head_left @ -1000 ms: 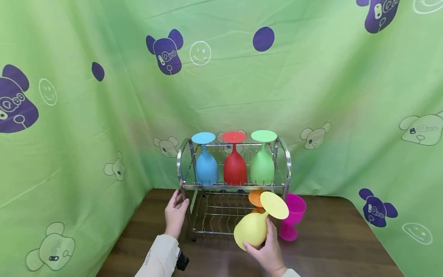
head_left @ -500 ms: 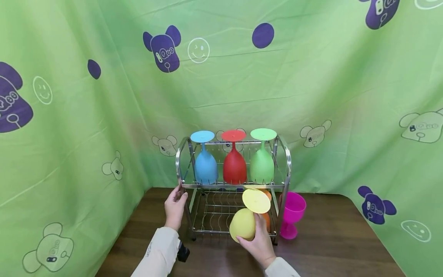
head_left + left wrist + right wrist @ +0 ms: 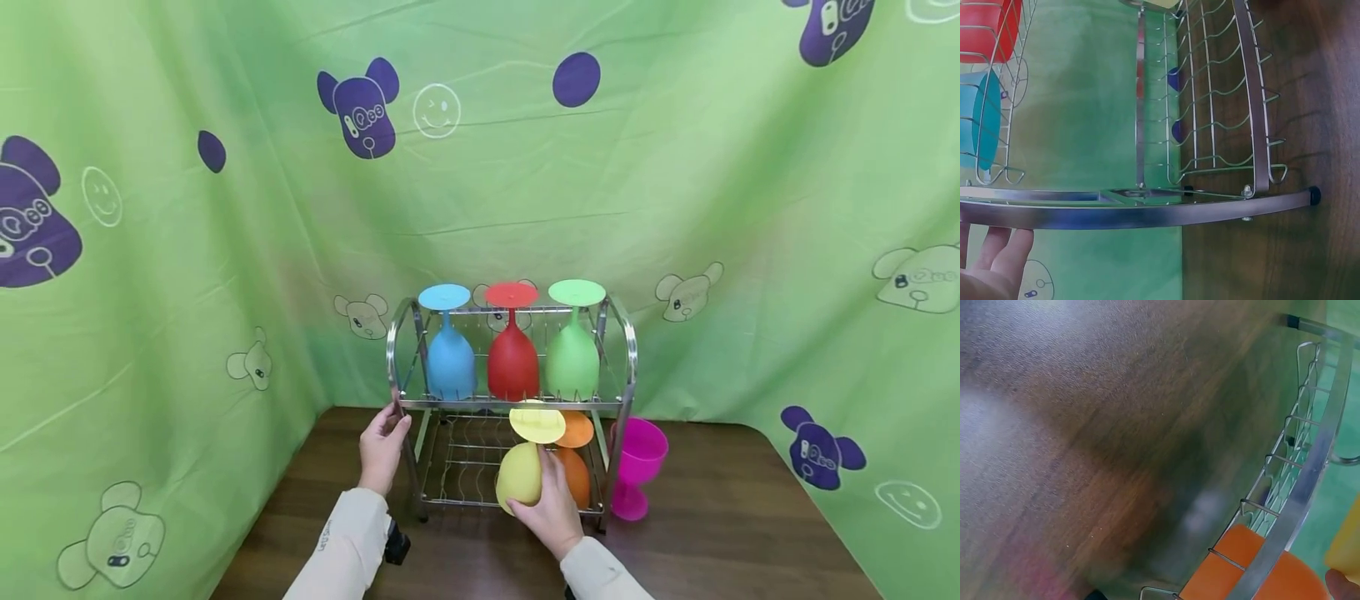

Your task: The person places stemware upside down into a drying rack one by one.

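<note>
My right hand [image 3: 550, 512] grips a yellow goblet [image 3: 519, 477], turned bowl-down with its foot up, at the front of the lower tier. Just right of it an orange goblet [image 3: 577, 482] stands upside down on that tier, partly hidden by my hand. In the right wrist view a fingertip touches the yellow goblet [image 3: 1346, 547] at the edge. My left hand [image 3: 380, 450] holds the left post of the metal dish rack [image 3: 517, 405]; the left wrist view shows its fingers against the rack's tube [image 3: 1116, 216]. Whether the yellow goblet's rim touches the wires is hidden.
On the upper tier, blue [image 3: 451, 367], red [image 3: 513, 367] and green [image 3: 573, 367] goblets stand upside down. A magenta goblet [image 3: 640, 454] stands upright on the wooden table [image 3: 720, 508], right of the rack. A patterned green curtain [image 3: 480, 200] hangs behind.
My right hand has carried the yellow goblet left and inward to the lower tier, turning it from tilted to nearly upright with foot up. The left hand stays at the rack's post.
</note>
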A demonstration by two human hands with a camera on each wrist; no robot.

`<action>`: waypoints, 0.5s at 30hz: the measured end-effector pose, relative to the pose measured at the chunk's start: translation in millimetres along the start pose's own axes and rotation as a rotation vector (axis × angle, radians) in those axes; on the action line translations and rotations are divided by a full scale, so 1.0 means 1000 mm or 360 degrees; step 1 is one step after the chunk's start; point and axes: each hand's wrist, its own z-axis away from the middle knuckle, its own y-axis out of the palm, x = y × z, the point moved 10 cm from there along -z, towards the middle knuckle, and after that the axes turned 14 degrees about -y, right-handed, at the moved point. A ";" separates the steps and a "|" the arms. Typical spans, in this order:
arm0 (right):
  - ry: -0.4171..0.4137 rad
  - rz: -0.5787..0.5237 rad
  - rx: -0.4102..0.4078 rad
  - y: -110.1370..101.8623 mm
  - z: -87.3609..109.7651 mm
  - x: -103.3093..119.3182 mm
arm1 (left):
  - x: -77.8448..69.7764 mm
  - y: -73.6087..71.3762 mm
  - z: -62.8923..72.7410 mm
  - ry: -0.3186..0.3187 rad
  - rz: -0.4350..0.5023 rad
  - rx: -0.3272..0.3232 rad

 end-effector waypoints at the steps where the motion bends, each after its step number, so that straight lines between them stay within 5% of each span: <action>1: 0.0029 -0.0007 0.0015 0.001 0.000 -0.003 | 0.000 0.002 0.000 0.0011 -0.0015 0.0012; 9: 0.0111 0.0010 0.0087 0.006 -0.003 -0.015 | -0.004 0.013 0.004 0.0128 -0.0082 0.0058; 15: 0.0112 0.0039 0.0177 0.014 -0.013 -0.008 | 0.001 0.006 0.003 0.0045 0.0059 0.0040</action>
